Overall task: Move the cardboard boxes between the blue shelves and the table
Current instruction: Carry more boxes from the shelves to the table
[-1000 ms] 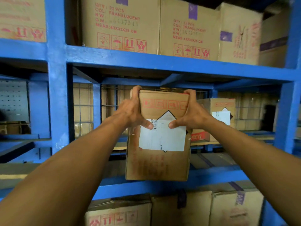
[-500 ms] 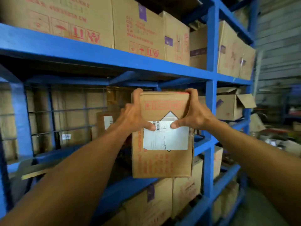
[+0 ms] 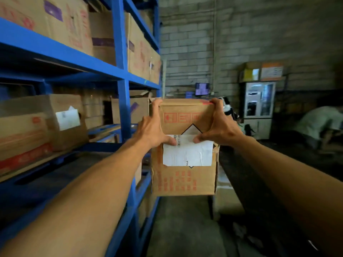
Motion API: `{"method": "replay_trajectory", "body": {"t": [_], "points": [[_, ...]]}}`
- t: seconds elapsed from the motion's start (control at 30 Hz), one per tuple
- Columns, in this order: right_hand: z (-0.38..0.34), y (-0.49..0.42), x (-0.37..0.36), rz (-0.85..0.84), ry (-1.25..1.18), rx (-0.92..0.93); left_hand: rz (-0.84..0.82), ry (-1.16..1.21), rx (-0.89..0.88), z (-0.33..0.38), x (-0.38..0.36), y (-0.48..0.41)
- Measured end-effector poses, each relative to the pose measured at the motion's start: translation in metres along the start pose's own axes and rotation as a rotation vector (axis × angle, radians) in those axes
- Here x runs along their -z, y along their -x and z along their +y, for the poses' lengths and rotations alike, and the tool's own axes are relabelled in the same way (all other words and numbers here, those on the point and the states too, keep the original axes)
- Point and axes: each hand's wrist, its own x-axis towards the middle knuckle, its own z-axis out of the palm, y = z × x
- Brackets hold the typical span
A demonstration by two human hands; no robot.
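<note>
Cardboard box [image 3: 183,180] gripped by left hand [image 3: 151,129], right hand [image 3: 221,127]

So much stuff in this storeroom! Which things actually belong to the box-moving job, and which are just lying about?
Part of the job: the cardboard box, gripped by the left hand and right hand; the blue shelves; the shelved boxes.

Just lying about: the small screen by the wall; the pale cabinet; the person bent over at far right.

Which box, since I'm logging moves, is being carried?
The box gripped between left hand and right hand, clear of the blue shelves; no hand touches the others.
</note>
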Motion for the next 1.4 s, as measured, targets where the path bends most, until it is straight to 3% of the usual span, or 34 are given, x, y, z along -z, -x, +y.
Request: {"method": "replay_trajectory", "body": {"t": [0.37,0.63,0.97,1.13,1.4], "points": [[0.154,0.003,0.103,0.238,0.219,-0.248,-0.167,0.138,-0.296,0.131,-0.158,-0.092],[0.208,0.053,0.159,0.392,0.403,-0.486,-0.305,0.348,-0.594,0.215,-0.253,-0.107],[0.177,0.147,0.158,0.767,0.561,-0.838,-0.557,0.578,-1.018,0.280,-0.294,-0.080],[0.142,0.203,0.130,1.042,0.610,-0.882,-0.689,0.621,-1.248,0.295,-0.275,-0.043],[0.093,0.272,0.092,1.244,0.629,-1.108,-0.682,0.646,-1.495,0.298,-0.250,0.027]]}}
